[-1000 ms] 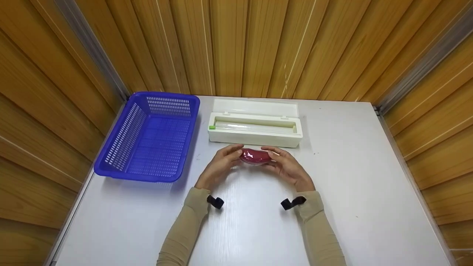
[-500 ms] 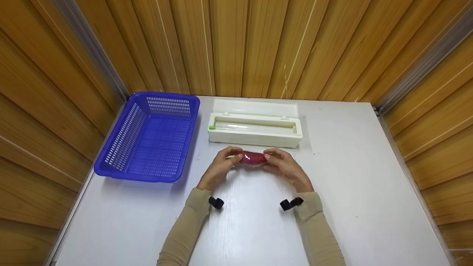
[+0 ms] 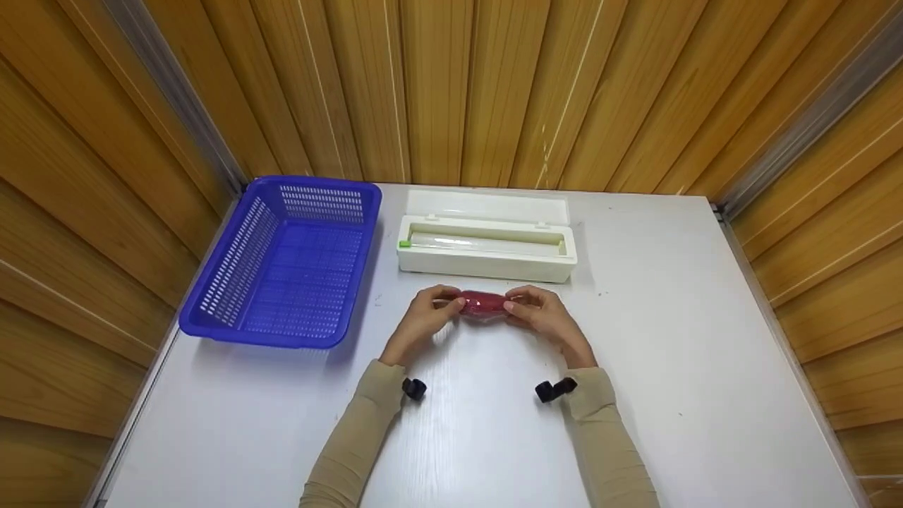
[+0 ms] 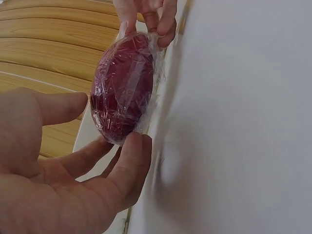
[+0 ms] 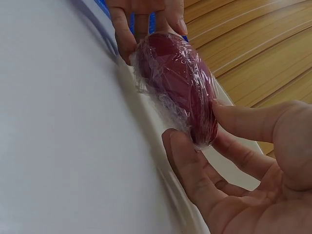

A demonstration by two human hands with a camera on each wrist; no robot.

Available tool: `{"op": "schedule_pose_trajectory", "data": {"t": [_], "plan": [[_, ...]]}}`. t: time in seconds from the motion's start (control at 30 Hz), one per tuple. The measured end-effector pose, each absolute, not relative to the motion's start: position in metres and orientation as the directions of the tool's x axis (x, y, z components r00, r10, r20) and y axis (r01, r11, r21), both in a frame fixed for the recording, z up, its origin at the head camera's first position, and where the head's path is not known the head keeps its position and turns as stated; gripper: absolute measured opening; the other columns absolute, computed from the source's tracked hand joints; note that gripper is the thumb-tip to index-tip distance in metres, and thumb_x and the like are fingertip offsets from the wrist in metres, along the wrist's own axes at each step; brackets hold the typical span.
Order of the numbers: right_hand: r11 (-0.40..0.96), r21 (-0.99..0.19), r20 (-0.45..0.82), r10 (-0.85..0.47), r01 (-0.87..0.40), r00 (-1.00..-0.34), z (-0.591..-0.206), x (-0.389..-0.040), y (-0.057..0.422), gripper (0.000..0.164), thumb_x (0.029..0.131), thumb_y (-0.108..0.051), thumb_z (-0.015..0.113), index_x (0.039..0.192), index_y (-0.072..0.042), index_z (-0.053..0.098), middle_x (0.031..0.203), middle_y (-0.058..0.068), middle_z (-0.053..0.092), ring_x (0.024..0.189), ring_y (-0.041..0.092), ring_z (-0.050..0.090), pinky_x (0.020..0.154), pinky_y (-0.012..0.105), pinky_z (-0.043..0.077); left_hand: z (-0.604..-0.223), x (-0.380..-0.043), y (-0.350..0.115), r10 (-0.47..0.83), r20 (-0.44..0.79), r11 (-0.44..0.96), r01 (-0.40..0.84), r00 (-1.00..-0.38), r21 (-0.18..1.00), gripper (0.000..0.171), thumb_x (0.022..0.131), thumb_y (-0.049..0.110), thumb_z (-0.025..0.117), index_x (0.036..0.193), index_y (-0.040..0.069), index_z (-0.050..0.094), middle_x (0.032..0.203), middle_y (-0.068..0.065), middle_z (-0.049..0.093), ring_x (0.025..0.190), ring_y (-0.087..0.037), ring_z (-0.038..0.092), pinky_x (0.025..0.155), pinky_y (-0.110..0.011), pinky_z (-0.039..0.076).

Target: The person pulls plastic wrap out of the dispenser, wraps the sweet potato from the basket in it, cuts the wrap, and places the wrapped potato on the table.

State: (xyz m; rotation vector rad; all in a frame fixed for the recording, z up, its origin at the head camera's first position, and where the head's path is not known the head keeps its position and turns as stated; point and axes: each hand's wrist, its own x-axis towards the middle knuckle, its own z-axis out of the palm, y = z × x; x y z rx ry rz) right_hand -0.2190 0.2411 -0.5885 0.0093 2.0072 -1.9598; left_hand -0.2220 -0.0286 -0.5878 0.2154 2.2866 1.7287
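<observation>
A dark red, smooth oblong item (image 3: pixel 484 303) wrapped in clear cling film is held above the table between both hands; its kind cannot be told under the film. My left hand (image 3: pixel 422 317) pinches its left end between thumb and fingers. At its right end my right hand (image 3: pixel 549 319) does the same. Loose, crinkled film (image 4: pixel 155 80) bunches along its lower side in the left wrist view. From the right wrist, the wrapped item (image 5: pixel 178 87) shows shiny creases, with fingertips under its near end. Just behind the hands stands a white cling film dispenser (image 3: pixel 487 267), lid raised, roll inside.
To the left is a blue plastic basket (image 3: pixel 331 337) with slotted sides. A small green tab (image 3: pixel 404 244) sits on the dispenser's left front edge. Wood-patterned walls (image 3: pixel 494 92) close off the white table (image 3: pixel 677 339) at the back and both sides.
Both hands have come slightly nearer the person, carrying the wrapped item with them. It has rolled a little between the fingers. Basket and dispenser have not moved.
</observation>
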Motion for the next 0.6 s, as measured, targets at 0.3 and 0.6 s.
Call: {"op": "schedule_pose_trajectory", "data": {"t": [0.3, 0.6], "plan": [[0.162, -0.953, -0.284, -0.181, 0.256, -0.942, -0.5904, -0.2182, 0.2394, 0.039, 0.099, -0.013, 0.078, 0.131, 0.006, 0.068, 0.107, 0.014, 0.076, 0.085, 0.021, 0.078, 0.079, 0.032, 0.065, -0.5907, -0.2226, -0.0281, 0.242, -0.1, 0.355, -0.008, -0.965, 0.935, 0.037, 0.103, 0.025, 0.072, 0.13, -0.001, 0.07, 0.124, -0.018, 0.074, 0.115, -0.031, 0.071, 0.1, -0.042, 0.058], [0.187, -0.94, -0.305, -0.096, 0.284, -0.947, -0.5945, -0.2199, 0.2382, 0.034, 0.097, -0.013, 0.08, 0.125, 0.005, 0.074, 0.108, 0.015, 0.079, 0.082, 0.015, 0.078, 0.08, 0.027, 0.064, -0.5911, -0.2228, -0.0244, 0.172, -0.112, 0.418, -0.031, -0.979, 0.908, 0.033, 0.101, 0.028, 0.075, 0.122, 0.002, 0.076, 0.116, -0.014, 0.079, 0.11, -0.028, 0.074, 0.102, -0.042, 0.057]]}}
